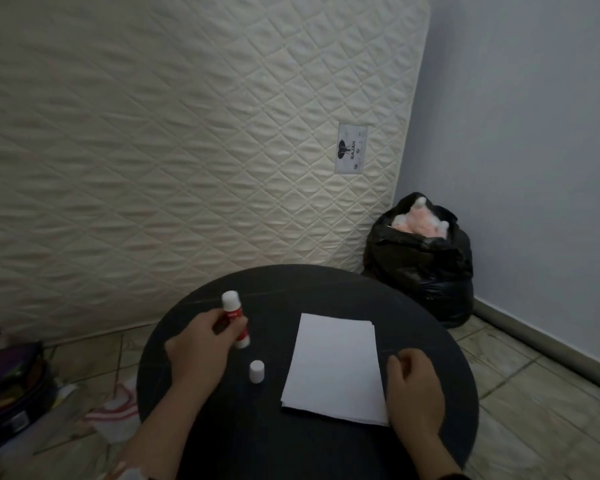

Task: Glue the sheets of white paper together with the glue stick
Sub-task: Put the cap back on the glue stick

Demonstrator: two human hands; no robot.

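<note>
The glue stick [234, 318], a white tube with a red label whose writing is too blurred to read, stands tilted on the round black table [326, 282], gripped by the left hand [198, 344]. Its white cap [256, 371] stands just near of it. To the right lie the stacked white paper sheets [333, 365]; the right hand [413, 389], fingers curled, pinches their right edge. The mattress [187, 133] label [351, 148] reads "GAJAH".

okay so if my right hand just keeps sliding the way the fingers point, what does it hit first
Most likely the stack of white paper. The right hand rests at the stack's right edge with its fingers curled toward it, seemingly already touching. Beyond that edge lies only the sheet's bare surface; whether the fingers are on or beside it is unclear.
</note>
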